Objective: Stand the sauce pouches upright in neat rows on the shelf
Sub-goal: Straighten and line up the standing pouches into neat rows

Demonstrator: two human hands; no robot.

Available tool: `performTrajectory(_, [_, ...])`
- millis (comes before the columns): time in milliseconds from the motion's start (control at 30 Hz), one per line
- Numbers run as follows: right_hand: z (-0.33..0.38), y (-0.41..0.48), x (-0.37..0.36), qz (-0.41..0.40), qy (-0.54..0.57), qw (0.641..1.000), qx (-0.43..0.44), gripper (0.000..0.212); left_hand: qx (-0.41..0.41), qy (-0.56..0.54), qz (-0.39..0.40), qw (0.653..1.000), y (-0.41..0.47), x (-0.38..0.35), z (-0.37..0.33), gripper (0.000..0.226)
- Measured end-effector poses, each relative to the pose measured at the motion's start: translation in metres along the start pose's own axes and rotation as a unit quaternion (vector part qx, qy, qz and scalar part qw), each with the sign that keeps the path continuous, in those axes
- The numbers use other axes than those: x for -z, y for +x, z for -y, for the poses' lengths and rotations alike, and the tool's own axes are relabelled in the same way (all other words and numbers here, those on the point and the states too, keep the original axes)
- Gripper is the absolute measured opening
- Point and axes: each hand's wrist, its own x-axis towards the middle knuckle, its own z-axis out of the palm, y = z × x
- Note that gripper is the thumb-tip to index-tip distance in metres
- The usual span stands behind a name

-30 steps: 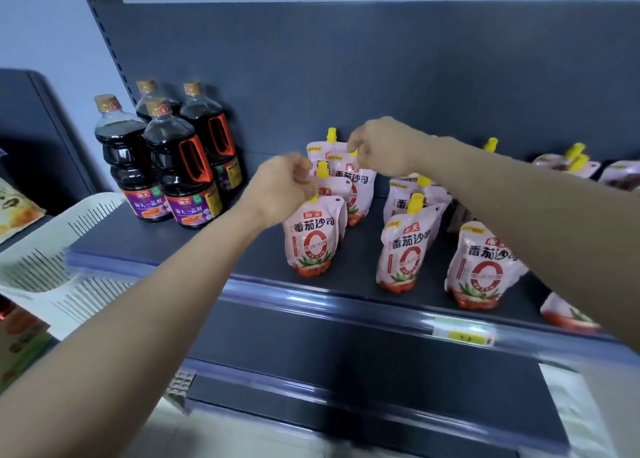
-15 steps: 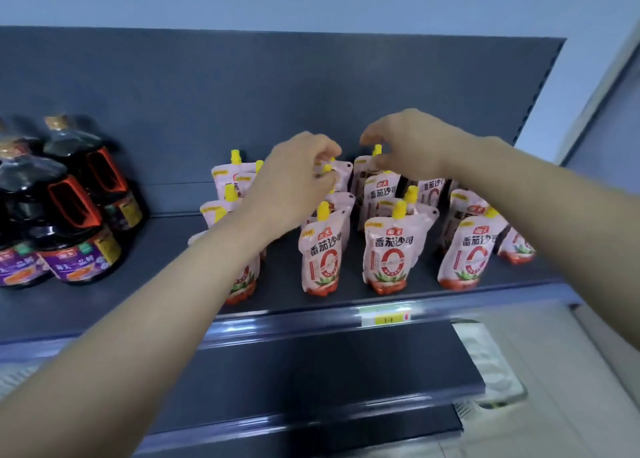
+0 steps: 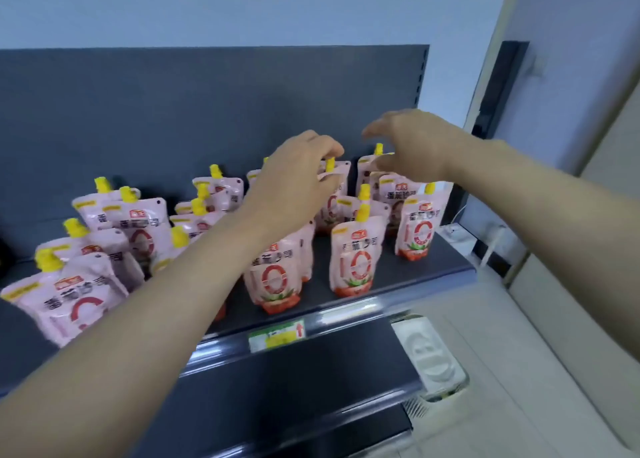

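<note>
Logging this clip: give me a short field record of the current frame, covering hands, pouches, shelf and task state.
setting: dark shop shelf with a price tag on its front rail
sauce pouches: pink with yellow caps, many standing in rough rows
front-left pouch: leans to one side
left hand: pinches the yellow cap of a rear pouch
right hand: open, fingers spread above the right rear pouches, holding nothing
task state: rows not yet neat

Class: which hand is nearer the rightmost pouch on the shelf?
Right. The right hand hovers above the rightmost pouch; the left hand is farther left, pinching another pouch's cap.
</note>
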Motion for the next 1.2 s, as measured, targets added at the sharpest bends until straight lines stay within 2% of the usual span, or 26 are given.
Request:
performTrajectory(200, [-0.1, -0.017, -0.021, 0.04, 0.002, 0.999, -0.025, 0.048, 0.0, -0.011, 0.022, 1.0, 0.044, -0.081, -0.06, 0.027])
performTrajectory(367, [-0.148, -0.015, -0.046, 0.072, 0.032, 0.997, -0.018, 0.051, 0.071, -0.044, 0.043, 0.996, 0.06, -0.124, -0.078, 0.033])
performTrajectory(533, [-0.162, -0.003, -0.066, 0.076, 0.05, 0.996, -0.001, 0.051, 0.104, -0.049, 0.078, 0.99, 0.069, -0.15, -0.073, 0.035])
performTrajectory(1100, [-0.184, 0.06, -0.101, 0.083, -0.001, 0.996, 0.034, 0.04, 0.066, 0.064, 0.155, 0.984, 0.11, -0.203, -0.036, 0.04])
performTrajectory(1200, [-0.188, 0.075, -0.116, 0.1, 0.019, 0.994, 0.044, 0.043, 0.092, 0.055, 0.187, 0.977, 0.113, -0.213, -0.034, 0.046])
